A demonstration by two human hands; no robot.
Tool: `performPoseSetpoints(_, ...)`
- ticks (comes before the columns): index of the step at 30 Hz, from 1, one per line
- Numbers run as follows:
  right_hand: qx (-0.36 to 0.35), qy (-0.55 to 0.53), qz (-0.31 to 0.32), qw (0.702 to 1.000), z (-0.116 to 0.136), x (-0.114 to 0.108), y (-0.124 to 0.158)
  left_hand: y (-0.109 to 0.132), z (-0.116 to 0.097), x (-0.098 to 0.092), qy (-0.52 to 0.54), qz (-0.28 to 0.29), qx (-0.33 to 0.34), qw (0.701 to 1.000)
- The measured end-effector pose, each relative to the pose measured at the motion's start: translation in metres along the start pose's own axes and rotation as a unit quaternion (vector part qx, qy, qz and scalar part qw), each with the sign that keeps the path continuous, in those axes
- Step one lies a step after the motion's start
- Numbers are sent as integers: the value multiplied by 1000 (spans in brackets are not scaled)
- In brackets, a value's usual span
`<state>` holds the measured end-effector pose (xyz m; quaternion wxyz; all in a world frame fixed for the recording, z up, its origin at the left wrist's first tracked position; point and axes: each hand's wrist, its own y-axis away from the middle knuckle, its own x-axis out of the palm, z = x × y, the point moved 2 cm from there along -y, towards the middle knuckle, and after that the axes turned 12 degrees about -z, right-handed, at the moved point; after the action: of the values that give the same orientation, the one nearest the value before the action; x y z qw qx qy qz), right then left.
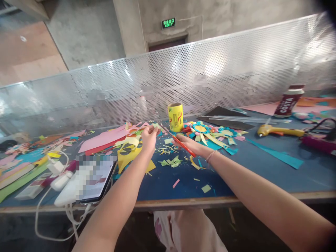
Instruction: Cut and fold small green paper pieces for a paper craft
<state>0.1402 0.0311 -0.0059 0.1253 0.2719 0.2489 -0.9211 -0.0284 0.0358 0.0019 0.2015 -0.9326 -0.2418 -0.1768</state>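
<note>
As both forearms reached over the blue desk in the head view, the left hand had its fingertips together, apparently clamped on a small pale green paper piece raised just left of the yellow tube. The right hand had its grip closed around the orange-handled scissors, whose blades pointed towards the left fingertips; whether those blades stood apart or together could not be told. The step in hand looked like fine snipping, and doing it well seemed to call for a firm pinch close to the cutting line, with the left fingertips kept behind the blade tips. Turning the paper, rather than twisting the scissors wrist, would probably have given the smoother edge, and short bites would have suited so small a piece. Green clippings lay on the desk below the hands, near the yellow sheet, so fresh offcuts were best dropped there, clear of the paper flower beside the tube. The phone lay left of the left forearm and the glue gun well off to the right, both out of the scissors' way.
</note>
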Motion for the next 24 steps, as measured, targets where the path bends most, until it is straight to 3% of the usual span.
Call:
performPoseSetpoints(9, 20, -62, 4, 998, 4, 0, 2, 7, -3, 6, 2, 13, -10, 1000)
performPoseSetpoints(24, 11, -71, 14, 997, 6, 0, 3, 6, -4, 5, 9, 18, -5, 1000)
